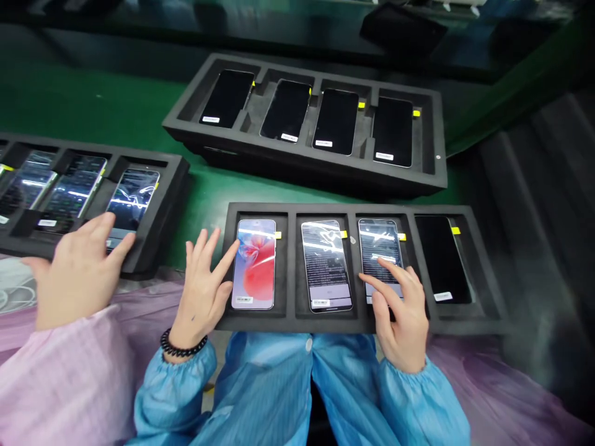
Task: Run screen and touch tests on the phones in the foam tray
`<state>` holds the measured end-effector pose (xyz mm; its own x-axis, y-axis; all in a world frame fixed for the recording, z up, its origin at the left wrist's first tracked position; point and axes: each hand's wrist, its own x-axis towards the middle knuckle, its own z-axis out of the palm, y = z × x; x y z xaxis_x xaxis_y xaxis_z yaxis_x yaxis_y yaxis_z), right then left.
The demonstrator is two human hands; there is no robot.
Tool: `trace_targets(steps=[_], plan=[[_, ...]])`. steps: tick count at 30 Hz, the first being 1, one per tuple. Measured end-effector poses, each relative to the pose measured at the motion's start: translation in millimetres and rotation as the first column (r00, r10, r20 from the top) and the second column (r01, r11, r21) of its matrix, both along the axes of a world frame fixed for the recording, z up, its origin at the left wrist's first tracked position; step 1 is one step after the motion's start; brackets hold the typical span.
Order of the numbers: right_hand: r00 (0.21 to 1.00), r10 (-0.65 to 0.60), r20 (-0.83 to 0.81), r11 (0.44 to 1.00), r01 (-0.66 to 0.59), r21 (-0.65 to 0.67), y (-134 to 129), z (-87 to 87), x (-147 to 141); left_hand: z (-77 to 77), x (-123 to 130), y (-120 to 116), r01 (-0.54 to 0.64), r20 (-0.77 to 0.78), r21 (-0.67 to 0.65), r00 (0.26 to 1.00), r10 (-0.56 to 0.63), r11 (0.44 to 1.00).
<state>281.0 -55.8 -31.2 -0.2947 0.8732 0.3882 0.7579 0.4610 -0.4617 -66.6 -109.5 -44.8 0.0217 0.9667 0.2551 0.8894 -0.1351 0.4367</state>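
A black foam tray (292, 266) in front of me holds phones in separate compartments. My left hand (201, 291), fingers spread, rests at the tray's left edge, its index fingertip at the side of a phone with a red flower picture (255, 263). Beside that lies a phone with a page of text (328, 266), slightly tilted. My right hand (402, 310) is over the third phone (379, 238), index and middle fingers stretched toward its lit text screen; whether they touch the glass I cannot tell. At the right lies a phone with a dark screen (441, 260).
Behind stands a foam tray stack (302, 162) with several dark-screened phones. At the left, a co-worker's hand (83, 266) in a pink sleeve reaches over another phone tray (179, 179). The green tabletop (139, 108) shows between the trays. A white cable (16, 288) lies far left.
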Motion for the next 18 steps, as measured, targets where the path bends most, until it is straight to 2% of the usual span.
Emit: trace_targets(steps=[4,8,11,14,16,18], plan=[[0.999,-0.021,-0.03,0.999,0.022,0.048,0,-5.4,-1,4.1,7,3,0.003,-0.018,0.007,1.0,-0.003,1.0],[0.999,-0.014,-0.037,0.998,0.016,0.066,-1,-4.1,-2,5.4,7,1,-0.002,-0.084,-0.042,0.996,-0.002,0.999],[0.999,-0.01,-0.047,0.997,0.013,0.076,-1,-3.3,-2,9.4,3,-5,0.105,-0.075,-0.021,0.992,-0.106,0.994],[0.998,-0.011,-0.062,0.997,0.016,0.071,-2,-4.0,-2,15.6,2,-11,0.217,0.035,0.085,0.975,-0.22,0.972],[0.997,-0.01,-0.07,0.997,0.015,0.074,-2,-4.6,-2,18.4,7,-9,0.148,0.075,0.122,0.985,-0.158,0.981],[0.997,-0.011,-0.075,0.997,0.017,0.081,-2,-4.9,-2,18.6,13,-1,0.021,0.06,0.106,0.998,-0.027,0.994]])
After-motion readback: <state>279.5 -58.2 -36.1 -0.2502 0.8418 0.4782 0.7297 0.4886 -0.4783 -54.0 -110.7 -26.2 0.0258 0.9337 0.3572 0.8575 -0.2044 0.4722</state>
